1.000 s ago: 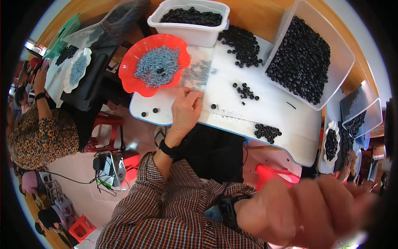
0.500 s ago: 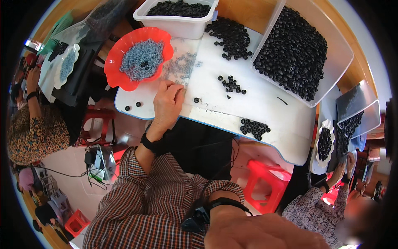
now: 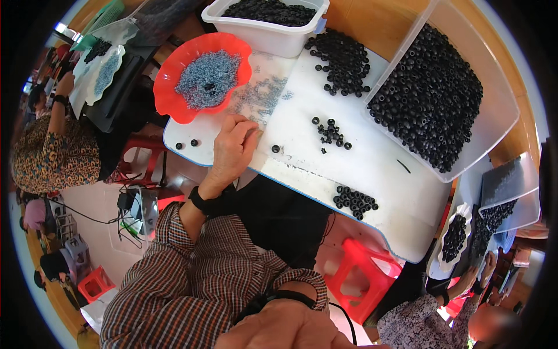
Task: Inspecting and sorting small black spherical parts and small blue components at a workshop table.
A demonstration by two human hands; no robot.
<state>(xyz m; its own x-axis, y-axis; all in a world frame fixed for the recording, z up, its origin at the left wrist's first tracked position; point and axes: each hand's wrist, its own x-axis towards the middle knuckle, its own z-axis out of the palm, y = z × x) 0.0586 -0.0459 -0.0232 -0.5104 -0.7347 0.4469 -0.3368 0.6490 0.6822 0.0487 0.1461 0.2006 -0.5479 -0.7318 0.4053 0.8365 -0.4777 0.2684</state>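
My left hand [image 3: 235, 146] rests at the near edge of the white board [image 3: 279, 131], its fingers curled and thumb tip drawn against them; anything pinched there is too small to make out. Just right of it lies a single black ring-shaped piece [image 3: 275, 149]. Beyond it, small clear bluish pieces [image 3: 256, 96] are scattered beside a red scalloped bowl [image 3: 165, 87] of the same pieces. At the bottom edge my right hand [image 3: 285, 327] is raised close to the camera, its fingers cut off from view. Small black pieces [image 3: 331, 135] sit mid-board, with a tight group of rings [image 3: 356, 202] near the front edge.
A white tub [image 3: 256, 38] and a large clear bin [image 3: 488, 125] hold black rings, with a loose pile [image 3: 340, 61] between them. A thin black strip [image 3: 403, 166] lies at right. Red stools [image 3: 360, 279] stand below. Co-workers sit at both sides.
The view has shifted and turned slightly. My right hand has moved left and lower along the bottom edge. My left hand keeps its place on the board.
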